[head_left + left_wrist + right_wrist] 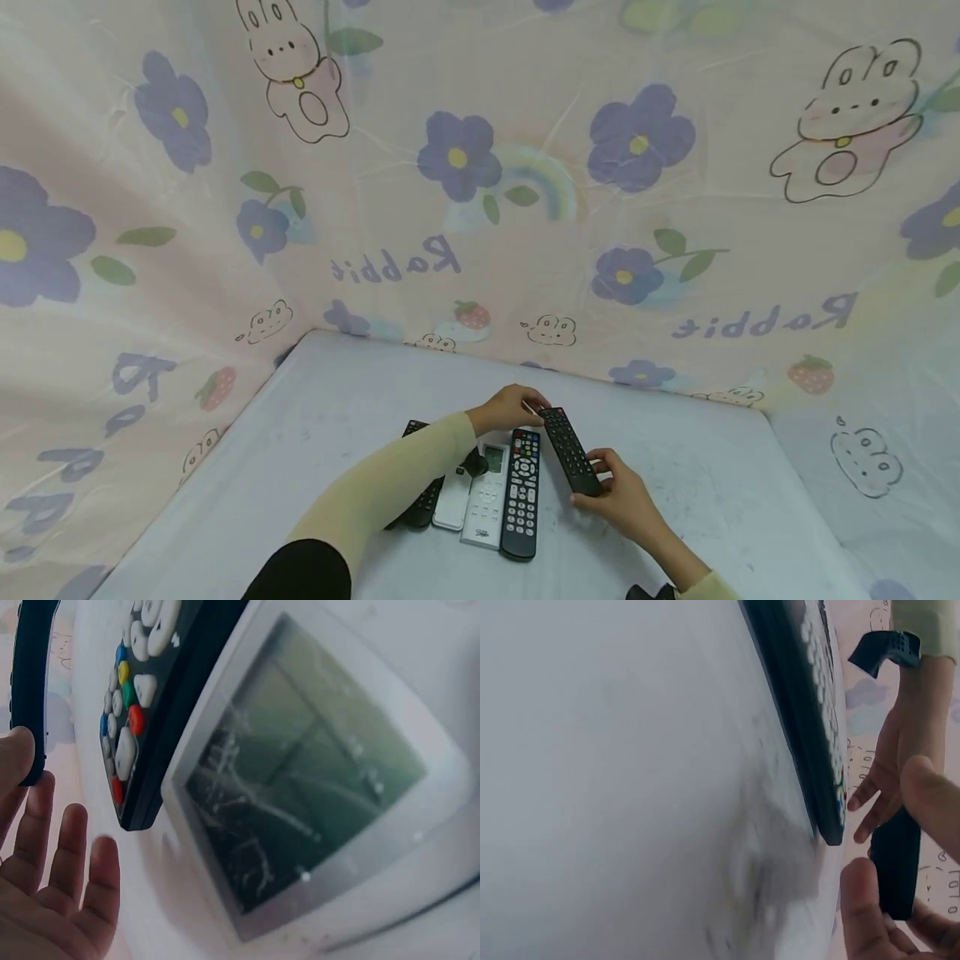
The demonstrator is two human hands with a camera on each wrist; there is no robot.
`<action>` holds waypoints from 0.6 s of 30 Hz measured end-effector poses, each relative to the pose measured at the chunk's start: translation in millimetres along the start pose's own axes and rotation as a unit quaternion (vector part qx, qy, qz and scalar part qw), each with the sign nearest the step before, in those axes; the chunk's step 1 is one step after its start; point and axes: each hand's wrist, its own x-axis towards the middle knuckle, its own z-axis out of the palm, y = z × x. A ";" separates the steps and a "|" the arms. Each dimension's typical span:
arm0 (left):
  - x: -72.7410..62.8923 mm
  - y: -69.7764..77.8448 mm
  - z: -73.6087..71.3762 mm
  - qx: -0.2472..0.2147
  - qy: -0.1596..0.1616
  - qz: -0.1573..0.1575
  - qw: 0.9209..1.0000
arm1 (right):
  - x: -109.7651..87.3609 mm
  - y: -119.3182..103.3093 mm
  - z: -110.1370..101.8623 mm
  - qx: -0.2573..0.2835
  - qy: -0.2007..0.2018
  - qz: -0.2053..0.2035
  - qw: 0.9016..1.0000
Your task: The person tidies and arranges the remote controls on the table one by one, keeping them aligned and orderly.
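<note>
A slim black remote control is held at a slant over the table by both hands. My left hand pinches its far end; in the left wrist view the thumb presses on the dark remote while the other fingers spread below. My right hand grips the near end between thumb and fingers, as the right wrist view also shows on the dark remote. Just left of it lies a larger black remote with white and coloured buttons. Beside that is a white remote with a display.
Further left lie a smaller white remote and black remote parts, partly hidden under my left forearm. All rest in a row on the white table. A patterned curtain with rabbits and flowers rises behind the table's far edge.
</note>
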 end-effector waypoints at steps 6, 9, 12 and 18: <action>-1.6 -0.6 9.3 -0.001 -0.008 -0.011 1.000 | -9.4 1.4 3.1 0.008 -0.007 0.015 1.000; -3.1 -0.5 13.2 -0.007 -0.015 -0.011 1.000 | -13.4 4.2 6.6 0.015 -0.014 0.021 1.000; -3.8 -2.0 15.4 0.002 -0.014 -0.006 1.000 | -15.7 6.1 11.5 0.024 -0.020 0.022 0.999; -3.5 -5.4 16.6 0.019 -0.018 -0.003 1.000 | -18.1 5.3 20.3 0.012 -0.017 0.029 0.999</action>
